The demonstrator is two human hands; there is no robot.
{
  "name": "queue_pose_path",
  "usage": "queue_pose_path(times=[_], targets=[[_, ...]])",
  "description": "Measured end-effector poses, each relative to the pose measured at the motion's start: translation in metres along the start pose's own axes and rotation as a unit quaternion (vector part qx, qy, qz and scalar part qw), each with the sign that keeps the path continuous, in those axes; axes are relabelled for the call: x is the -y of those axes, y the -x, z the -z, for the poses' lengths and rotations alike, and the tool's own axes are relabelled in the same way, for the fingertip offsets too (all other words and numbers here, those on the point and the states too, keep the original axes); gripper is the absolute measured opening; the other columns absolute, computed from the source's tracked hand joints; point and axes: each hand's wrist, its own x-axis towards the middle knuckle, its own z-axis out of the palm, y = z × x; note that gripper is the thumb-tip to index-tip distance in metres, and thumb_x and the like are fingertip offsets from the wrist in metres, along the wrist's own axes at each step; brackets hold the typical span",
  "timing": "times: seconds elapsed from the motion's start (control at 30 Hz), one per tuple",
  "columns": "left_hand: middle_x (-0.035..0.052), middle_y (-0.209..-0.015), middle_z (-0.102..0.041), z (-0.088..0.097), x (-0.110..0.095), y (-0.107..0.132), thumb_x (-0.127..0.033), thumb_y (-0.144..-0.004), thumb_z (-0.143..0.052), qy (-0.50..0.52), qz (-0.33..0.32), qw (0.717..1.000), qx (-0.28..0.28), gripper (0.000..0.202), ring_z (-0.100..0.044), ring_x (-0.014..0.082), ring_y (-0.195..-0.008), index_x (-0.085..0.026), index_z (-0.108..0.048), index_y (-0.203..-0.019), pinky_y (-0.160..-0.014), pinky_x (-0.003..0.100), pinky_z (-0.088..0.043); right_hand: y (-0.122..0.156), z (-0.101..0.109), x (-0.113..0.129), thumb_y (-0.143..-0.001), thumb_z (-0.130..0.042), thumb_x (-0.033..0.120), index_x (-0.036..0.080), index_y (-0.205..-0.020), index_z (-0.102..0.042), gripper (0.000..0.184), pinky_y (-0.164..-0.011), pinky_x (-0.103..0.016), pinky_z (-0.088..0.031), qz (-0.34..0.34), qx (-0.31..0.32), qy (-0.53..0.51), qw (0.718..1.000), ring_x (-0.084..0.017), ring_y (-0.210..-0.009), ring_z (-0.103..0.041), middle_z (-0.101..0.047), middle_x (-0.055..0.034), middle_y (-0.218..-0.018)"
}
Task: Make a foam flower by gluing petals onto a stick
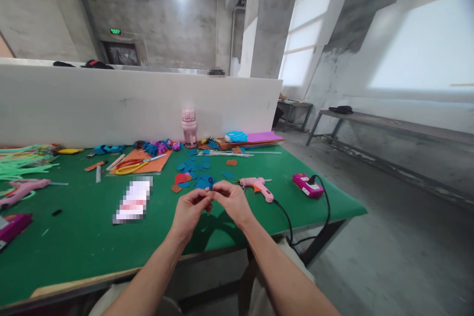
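My left hand (190, 212) and my right hand (232, 203) meet above the near part of the green table (89, 244). Both are closed in a pinch, fingertips together, around a small dark blue piece (211, 185) that peeks out over the fingers. Most of this piece is hidden. Just behind the fingers lie flat blue cut-outs (188, 165), along with a red cut-out (180, 178) and a brown cut-out (176, 188). A pink glue gun (261, 186) rests on its side close to my right hand, its black cord running off the table edge.
A purple power box (308, 185) sits at the right. Scissors (133, 165) lie on an orange sheet (161, 162), near a blurred paper (134, 200). A pink bottle (189, 127) stands against the white partition (148, 103). Another pink glue gun (25, 191) is at the left.
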Motion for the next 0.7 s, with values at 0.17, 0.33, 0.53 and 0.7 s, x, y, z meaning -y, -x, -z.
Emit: queue_pose_path(times=[0.17, 0.33, 0.53, 0.7], targets=[[-0.0028, -0.051, -0.055, -0.001, 0.001, -0.001, -0.027, -0.063, -0.066, 0.001, -0.022, 0.999, -0.026, 0.014, -0.05, 0.0091, -0.05, -0.014, -0.061, -0.064, -0.052, 0.021, -0.04, 0.001, 0.002, 0.005, -0.07, -0.063, 0.028, 0.018, -0.073, -0.066, 0.011, -0.064, -0.024, -0.046, 0.077, 0.01, 0.065, 0.995, -0.013, -0.07, -0.057, -0.061, -0.0033, -0.077], [-0.0023, -0.053, -0.057, -0.002, 0.001, 0.0, -0.023, -0.064, -0.065, 0.0, -0.059, 0.998, -0.034, 0.008, -0.052, 0.0097, -0.052, -0.015, -0.062, -0.062, -0.054, 0.021, -0.043, 0.005, 0.002, 0.011, -0.072, -0.061, 0.024, 0.02, -0.076, -0.066, 0.007, -0.068, -0.025, -0.047, 0.135, 0.007, 0.109, 0.985, -0.014, -0.075, -0.058, -0.061, -0.0027, -0.08], [-0.0006, -0.06, -0.06, 0.0, 0.003, 0.0, -0.022, -0.065, -0.063, -0.015, -0.097, 0.995, -0.028, 0.007, -0.053, 0.0105, -0.056, -0.015, -0.064, -0.064, -0.057, 0.021, -0.045, 0.009, 0.003, 0.017, -0.075, -0.057, 0.019, 0.019, -0.08, -0.065, 0.009, -0.073, -0.024, -0.047, 0.162, 0.025, 0.145, 0.976, -0.013, -0.078, -0.057, -0.06, -0.003, -0.083], [-0.0005, -0.059, -0.06, 0.0, 0.006, -0.001, -0.024, -0.065, -0.064, -0.012, -0.084, 0.996, -0.031, 0.009, -0.054, 0.011, -0.056, -0.015, -0.063, -0.064, -0.057, 0.022, -0.046, 0.009, 0.001, 0.016, -0.075, -0.057, 0.019, 0.019, -0.081, -0.065, 0.01, -0.071, -0.024, -0.047, 0.16, 0.02, 0.149, 0.976, -0.013, -0.076, -0.057, -0.06, -0.0033, -0.083]])
